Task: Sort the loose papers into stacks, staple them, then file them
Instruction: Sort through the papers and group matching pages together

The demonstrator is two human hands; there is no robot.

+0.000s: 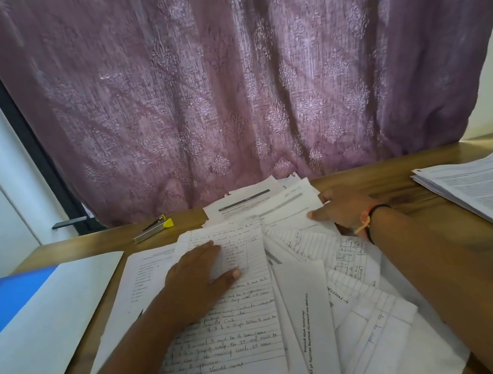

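Observation:
A messy spread of loose papers (pixel 313 298), printed and handwritten, covers the middle of the wooden desk. My left hand (pixel 197 274) lies flat with straight fingers on a lined handwritten sheet (pixel 242 341) on top of the pile. My right hand (pixel 341 209) reaches over the far part of the pile, its thumb on a printed sheet (pixel 287 209) and its fingers at that sheet's right edge. A silver stapler with yellow trim (pixel 153 228) lies at the back left of the desk. An open blue file folder (pixel 29 325) with a white inside lies at the left.
A neat stack of printed pages (pixel 490 198) sits at the right of the desk (pixel 396 174). A purple patterned curtain (pixel 224 87) hangs right behind the desk's far edge. A white wall and a dark frame stand at the left.

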